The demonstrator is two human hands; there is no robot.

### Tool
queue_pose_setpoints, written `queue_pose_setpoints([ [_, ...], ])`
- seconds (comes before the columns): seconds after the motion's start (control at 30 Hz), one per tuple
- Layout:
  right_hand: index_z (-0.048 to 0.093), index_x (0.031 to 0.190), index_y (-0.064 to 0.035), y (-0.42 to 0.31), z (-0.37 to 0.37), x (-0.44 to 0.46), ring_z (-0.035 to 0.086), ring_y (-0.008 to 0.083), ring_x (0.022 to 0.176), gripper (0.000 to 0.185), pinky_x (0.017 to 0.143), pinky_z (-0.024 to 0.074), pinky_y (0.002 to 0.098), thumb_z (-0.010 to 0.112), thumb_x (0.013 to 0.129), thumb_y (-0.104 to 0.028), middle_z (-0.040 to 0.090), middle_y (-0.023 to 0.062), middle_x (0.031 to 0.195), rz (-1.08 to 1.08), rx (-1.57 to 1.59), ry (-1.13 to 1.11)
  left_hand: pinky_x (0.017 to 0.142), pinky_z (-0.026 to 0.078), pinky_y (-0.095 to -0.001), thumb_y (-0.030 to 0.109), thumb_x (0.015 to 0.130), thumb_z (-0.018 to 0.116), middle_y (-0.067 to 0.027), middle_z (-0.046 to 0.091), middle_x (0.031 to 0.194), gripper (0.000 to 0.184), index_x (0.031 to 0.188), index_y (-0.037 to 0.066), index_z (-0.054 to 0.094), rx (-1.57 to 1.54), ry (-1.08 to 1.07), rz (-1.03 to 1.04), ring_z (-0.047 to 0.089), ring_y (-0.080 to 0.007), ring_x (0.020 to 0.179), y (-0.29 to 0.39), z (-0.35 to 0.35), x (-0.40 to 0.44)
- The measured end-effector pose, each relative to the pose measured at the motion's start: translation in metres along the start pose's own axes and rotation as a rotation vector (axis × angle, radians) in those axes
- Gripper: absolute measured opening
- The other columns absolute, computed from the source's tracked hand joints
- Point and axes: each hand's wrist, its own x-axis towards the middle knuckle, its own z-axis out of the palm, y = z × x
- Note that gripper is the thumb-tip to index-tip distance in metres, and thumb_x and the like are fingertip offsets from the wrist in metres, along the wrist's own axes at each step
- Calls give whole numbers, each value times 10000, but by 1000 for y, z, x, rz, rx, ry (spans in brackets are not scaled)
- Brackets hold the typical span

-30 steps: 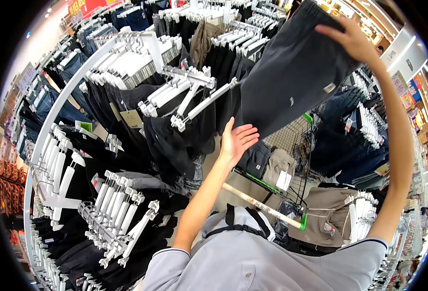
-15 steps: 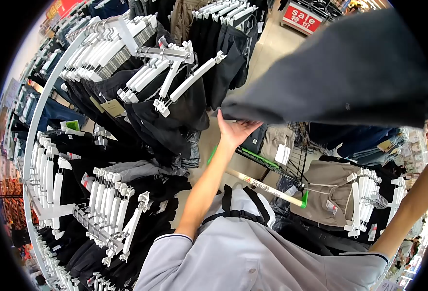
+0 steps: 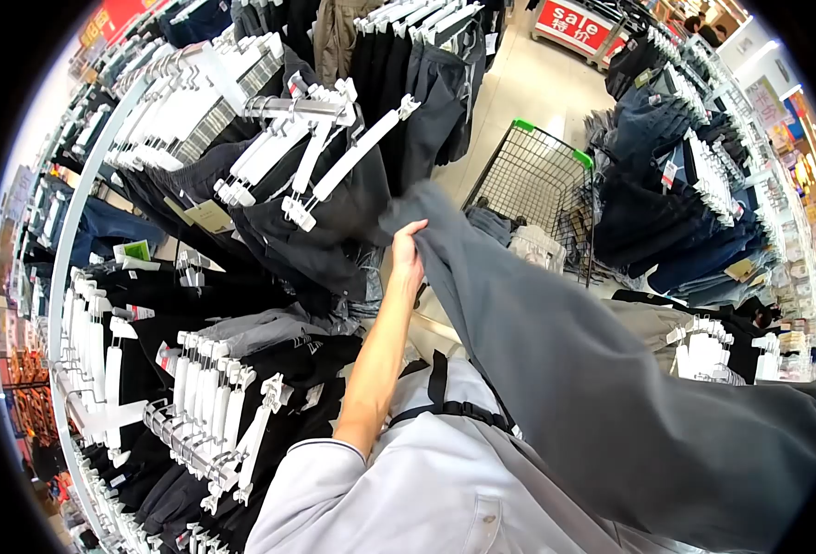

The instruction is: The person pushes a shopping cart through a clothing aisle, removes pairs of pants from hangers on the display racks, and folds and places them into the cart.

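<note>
My left hand (image 3: 408, 254) is closed around one end of a long dark grey garment that looks like a pair of trousers (image 3: 583, 369). From there the cloth slopes down across my front and runs out to the right edge of the view. Its right part covers my right side, and neither my right hand nor my right arm shows. Just left of the held end, dark trousers (image 3: 325, 235) hang on a rack. Beyond the cloth stands a wire shopping cart (image 3: 537, 175) with green corners and folded clothes inside.
A curved metal rack (image 3: 80, 194) on my left carries several white clip hangers (image 3: 214, 383) with dark clothes. One hanger (image 3: 352, 152) juts toward the aisle. More jeans (image 3: 639, 203) hang on the right. A red sale sign (image 3: 571, 26) stands at the far end of the tiled aisle.
The grey garment has swung down from the upper right to lie across my front. My left hand has moved slightly left and lower. My right arm has gone from sight; the cart now shows.
</note>
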Motion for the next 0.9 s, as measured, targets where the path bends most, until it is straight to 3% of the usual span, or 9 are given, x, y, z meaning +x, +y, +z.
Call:
queue_pose_setpoints([
  [0.13,640,902,127,50,10,40,759,412,786,66,607,664,467,673,872,78,681,230,835,37,186,-312,908,617,-457,115,879,683,-234,739,1067,349,1133,-123,658,337,-114,9,742,-362,948,-22,127,-74],
  [0.27,682,943,80,100,38,63,732,378,857,197,704,636,450,744,877,-96,705,190,895,239,34,-310,927,593,-400,77,864,709,-155,762,1046,278,1090,-84,730,518,-340,-22,739,-271,951,-58,194,-150],
  [0.37,726,957,4,146,68,66,652,273,919,430,819,530,384,900,787,-351,710,110,875,522,-174,-125,1039,511,-363,141,936,675,-118,711,1276,444,1334,-52,644,835,-815,39,675,-206,1143,-63,211,-184],
  [0.43,695,935,20,179,87,80,599,294,882,451,811,509,398,943,736,-300,674,103,895,341,-330,-142,1016,508,-347,151,970,618,-103,665,1343,535,1457,-50,530,608,-1035,123,643,-186,1176,-80,197,-191],
  [0.57,733,1126,-1,212,110,84,532,344,1292,552,1172,362,576,929,741,-344,538,188,1392,267,-314,-103,1022,499,-351,116,935,578,-107,626,1363,618,1518,-50,452,478,-1131,-131,609,-193,1209,-59,200,-179],
  [0.6,731,1259,-46,214,110,84,370,391,1512,600,1183,362,584,907,778,-358,317,212,1644,340,-298,-162,1023,493,-329,108,926,578,-108,623,1359,633,1522,-55,439,568,-1134,-82,597,-175,1207,-54,201,-178],
  [0.63,714,1298,-34,219,114,83,399,415,1512,635,1147,417,549,900,791,-368,354,226,1659,371,-269,-165,1023,493,-329,108,926,578,-108,623,1359,633,1522,-55,439,564,-1121,-65,597,-175,1207,-52,204,-180],
  [0.73,732,1204,30,224,118,93,662,372,1244,519,1045,507,423,907,780,-212,616,205,1455,415,-130,-242,989,502,-297,127,973,593,-94,665,1245,562,1488,-68,482,664,-1062,57,615,-150,1129,-44,208,-185],
  [0.9,733,1010,33,226,121,89,616,282,1170,374,1049,464,399,910,732,-143,635,120,1269,551,-232,-95,1091,461,-327,256,1141,468,-101,647,1385,468,1503,-38,511,959,-782,196,611,-164,1235,-14,185,-175],
])
